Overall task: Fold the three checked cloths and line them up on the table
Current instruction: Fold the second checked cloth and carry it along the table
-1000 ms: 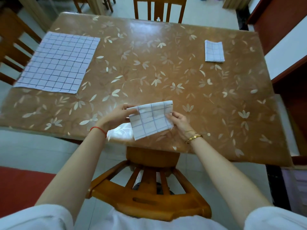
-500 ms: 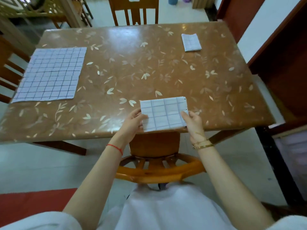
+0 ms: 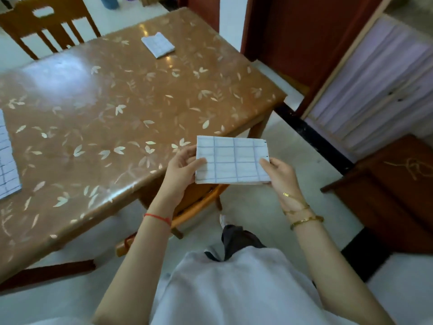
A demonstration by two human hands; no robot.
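I hold a folded white cloth with blue checks [image 3: 230,160] flat in the air, just off the table's near right corner. My left hand [image 3: 181,166] pinches its left edge and my right hand [image 3: 280,171] grips its right edge. A second folded checked cloth [image 3: 158,45] lies on the far right part of the brown leaf-patterned table [image 3: 105,102]. At the left border of the view, the edge of an unfolded checked cloth [image 3: 7,163] lies spread on the table.
A wooden chair [image 3: 46,24] stands at the table's far side. Another chair [image 3: 199,200] is tucked under the near edge below my hands. Dark red cabinets [image 3: 293,38] and a low wooden piece [image 3: 393,188] stand to the right.
My body and view have shifted to the right along the table. The folded cloth has come off the table edge and is now held in the air past the corner.
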